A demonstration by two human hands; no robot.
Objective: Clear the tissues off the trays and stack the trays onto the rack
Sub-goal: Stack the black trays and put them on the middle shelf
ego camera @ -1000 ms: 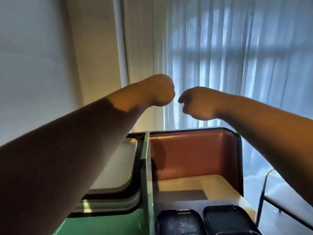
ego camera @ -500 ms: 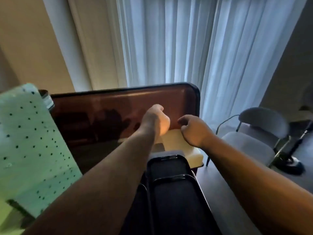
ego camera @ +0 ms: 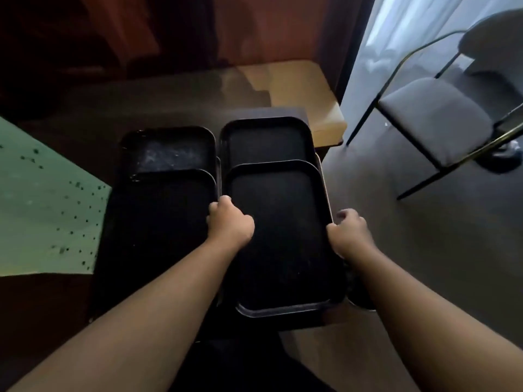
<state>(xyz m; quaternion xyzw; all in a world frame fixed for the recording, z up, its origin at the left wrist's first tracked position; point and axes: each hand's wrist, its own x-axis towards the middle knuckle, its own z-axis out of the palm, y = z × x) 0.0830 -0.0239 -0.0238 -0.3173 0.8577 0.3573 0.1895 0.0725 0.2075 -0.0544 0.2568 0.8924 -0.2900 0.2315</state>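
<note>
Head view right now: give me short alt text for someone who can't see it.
Both hands grip the long edges of the nearest black tray, the left hand on its left rim and the right hand on its right. Three more black trays lie beside and beyond it; a grey chair stands to the right.

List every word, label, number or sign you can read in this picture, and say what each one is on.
None: no readable text shows.
The black trays are plain.
The green panel bears only dark dots, no letters.
The chair has no label in view.
</note>
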